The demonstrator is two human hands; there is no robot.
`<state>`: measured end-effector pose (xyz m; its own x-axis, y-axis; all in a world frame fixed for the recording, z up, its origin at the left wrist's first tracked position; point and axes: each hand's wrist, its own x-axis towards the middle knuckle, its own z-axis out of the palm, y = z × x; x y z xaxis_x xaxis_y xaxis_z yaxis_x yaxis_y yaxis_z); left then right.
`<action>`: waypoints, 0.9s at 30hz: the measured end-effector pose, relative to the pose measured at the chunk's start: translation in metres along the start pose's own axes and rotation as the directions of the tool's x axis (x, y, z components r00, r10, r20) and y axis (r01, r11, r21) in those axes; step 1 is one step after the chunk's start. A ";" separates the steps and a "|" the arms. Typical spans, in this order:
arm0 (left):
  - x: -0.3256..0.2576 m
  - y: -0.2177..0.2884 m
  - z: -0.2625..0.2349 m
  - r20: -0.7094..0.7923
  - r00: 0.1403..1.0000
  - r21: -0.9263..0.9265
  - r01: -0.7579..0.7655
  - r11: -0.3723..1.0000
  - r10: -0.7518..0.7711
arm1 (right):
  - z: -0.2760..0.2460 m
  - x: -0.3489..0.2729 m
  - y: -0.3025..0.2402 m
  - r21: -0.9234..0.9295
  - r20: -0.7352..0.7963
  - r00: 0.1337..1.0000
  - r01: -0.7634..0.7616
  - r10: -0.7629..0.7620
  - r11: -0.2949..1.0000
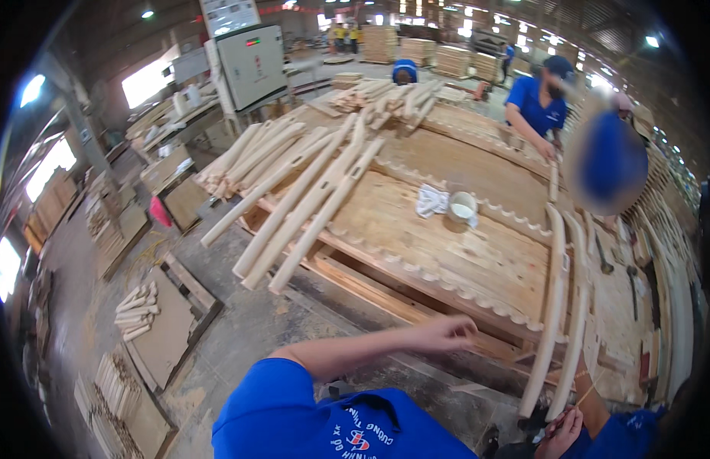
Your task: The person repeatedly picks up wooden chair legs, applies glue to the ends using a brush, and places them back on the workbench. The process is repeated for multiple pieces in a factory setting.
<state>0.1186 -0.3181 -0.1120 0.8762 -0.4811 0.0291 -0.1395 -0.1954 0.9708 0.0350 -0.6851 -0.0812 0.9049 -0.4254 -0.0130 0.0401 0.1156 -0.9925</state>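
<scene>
Laid across a wooden desk point(493, 252): pale poles point(558, 268) overhanging the near edge at left and right, bowl point(463, 205) and cloth point(431, 202) between. Left hand point(439, 335) by the near edge, fingers point(462, 328) loosely open, empty; right hand point(565, 428) near pole ends, grip impossible to tell. Far off: stacked boards point(379, 44), pale cabinet point(252, 67).

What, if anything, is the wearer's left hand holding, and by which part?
Nothing, as far as the blur shows: the left hand has its fingers loosely curled, with no object visible in them.
</scene>
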 end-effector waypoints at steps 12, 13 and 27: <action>-0.241 -0.023 -0.394 -0.927 0.327 0.370 0.707 0.602 0.185 | 0.244 0.020 0.060 -0.172 0.502 0.855 0.249 -0.132 0.953; -0.253 -0.032 -0.416 -0.935 0.310 0.355 0.796 0.491 0.174 | 0.266 0.010 0.057 -0.199 0.530 0.838 0.272 -0.130 0.942; -0.238 -0.125 -0.592 -0.910 0.210 0.162 0.974 0.161 -0.357 | 0.336 -0.067 0.053 -0.499 0.330 0.941 0.236 -0.069 0.834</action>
<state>0.2002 0.3264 -0.0989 0.6539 0.7464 -0.1240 0.7560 -0.6381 0.1462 0.1190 -0.3486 -0.0923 0.9890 -0.1123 0.0965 0.0357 -0.4519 -0.8913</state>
